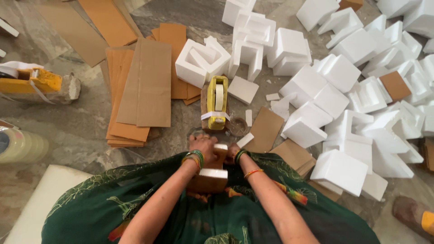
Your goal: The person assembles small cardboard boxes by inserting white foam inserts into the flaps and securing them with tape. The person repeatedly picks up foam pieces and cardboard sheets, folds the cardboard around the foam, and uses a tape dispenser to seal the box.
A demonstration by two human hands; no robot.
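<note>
Gripping a small foam-and-cardboard bundle (212, 174) in the lap, both hands clenched on it: left hand (203, 147) over the far end, right hand (233, 152) on its side. Best kept squeezed square so the layers stay flush (edges slip easily). Tape dispenser (217, 103) stands just ahead on the floor; foam blocks (339, 169) crowd the right, cardboard sheets (144, 90) the left, leaving a narrow lane between.

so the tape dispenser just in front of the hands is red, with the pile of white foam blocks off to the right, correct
Not quite: in the head view the tape dispenser in front of the hands is yellow, not red. The white foam blocks are indeed piled to the right.
</note>
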